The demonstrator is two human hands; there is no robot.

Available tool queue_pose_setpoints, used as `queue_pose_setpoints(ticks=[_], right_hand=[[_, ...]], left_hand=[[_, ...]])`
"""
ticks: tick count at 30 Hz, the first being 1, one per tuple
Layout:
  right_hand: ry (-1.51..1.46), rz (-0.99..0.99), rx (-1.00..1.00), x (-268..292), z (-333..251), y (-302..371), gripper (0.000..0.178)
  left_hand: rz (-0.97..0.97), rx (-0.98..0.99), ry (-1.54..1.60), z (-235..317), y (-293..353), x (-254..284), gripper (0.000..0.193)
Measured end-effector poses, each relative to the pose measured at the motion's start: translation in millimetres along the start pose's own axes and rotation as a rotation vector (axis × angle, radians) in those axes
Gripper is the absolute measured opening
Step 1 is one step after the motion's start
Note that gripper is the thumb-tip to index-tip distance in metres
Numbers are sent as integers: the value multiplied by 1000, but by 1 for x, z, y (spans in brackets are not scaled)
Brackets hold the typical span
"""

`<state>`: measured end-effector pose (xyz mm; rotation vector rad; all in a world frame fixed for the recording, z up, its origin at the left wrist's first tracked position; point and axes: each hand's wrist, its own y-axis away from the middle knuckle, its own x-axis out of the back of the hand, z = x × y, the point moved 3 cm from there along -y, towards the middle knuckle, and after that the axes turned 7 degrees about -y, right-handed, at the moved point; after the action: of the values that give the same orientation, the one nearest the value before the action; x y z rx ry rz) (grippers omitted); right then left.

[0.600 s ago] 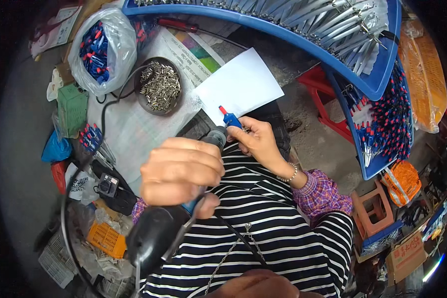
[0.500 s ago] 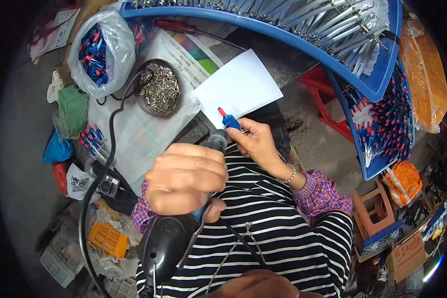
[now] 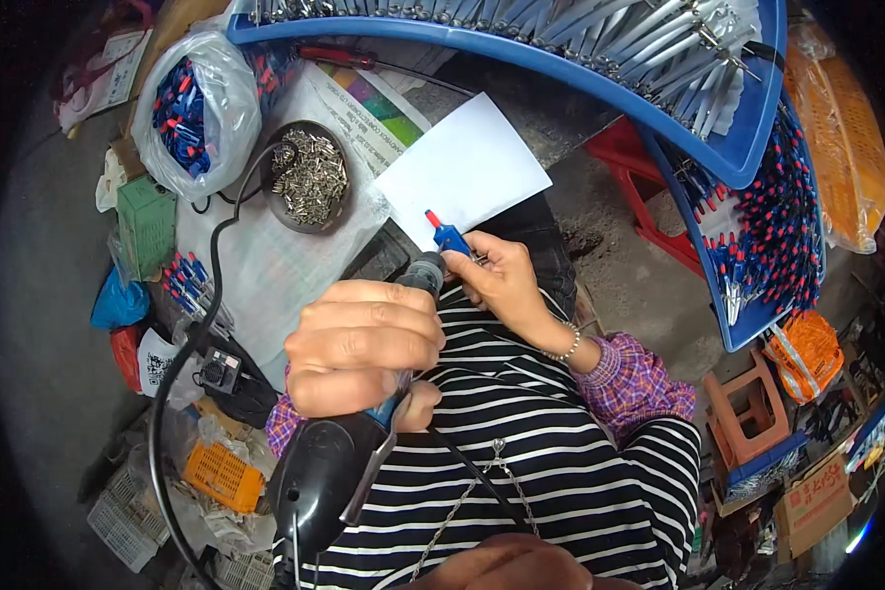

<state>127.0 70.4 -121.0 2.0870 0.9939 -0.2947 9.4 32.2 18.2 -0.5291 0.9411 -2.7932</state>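
Blue piece [image 3: 450, 239], narrow red tip [image 3: 432, 218]

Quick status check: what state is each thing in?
Power tool: gripped in left hand; running or not, can't tell
Blue piece: pinched in right hand
Plastic bag: open, filled
Round bowl: uncovered, holding small metal parts
White sheet: lying flat
Upper tray: loaded
Black cord: slack

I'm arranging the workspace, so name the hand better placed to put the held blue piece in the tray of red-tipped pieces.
Probably the right hand: it grips the blue piece and is nearer that tray; the left hand holds the power tool.
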Motion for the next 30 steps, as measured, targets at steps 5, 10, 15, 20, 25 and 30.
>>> queue_pose_setpoints(ticks=[5,10,15,20,25,30], right_hand=[[-10,0,24,2,3,-2,17],[37,-59,-13,3,7,-2,15],[37,-12,42,3,3,-1,18],[32,-18,45,1,1,-1,17],[25,-18,53,2,5,-2,18],[49,1,89,4,5,-1,18]], left_hand=[[65,0,-53,-2,6,0,39],[39,5,-15,-1,10,9,44],[42,-21,11,-2,12,13,45],[90,-49,0,1,6,10,45],[47,-11,27,-2,5,9,42],[-95,44,7,2,-13,-4,40]])
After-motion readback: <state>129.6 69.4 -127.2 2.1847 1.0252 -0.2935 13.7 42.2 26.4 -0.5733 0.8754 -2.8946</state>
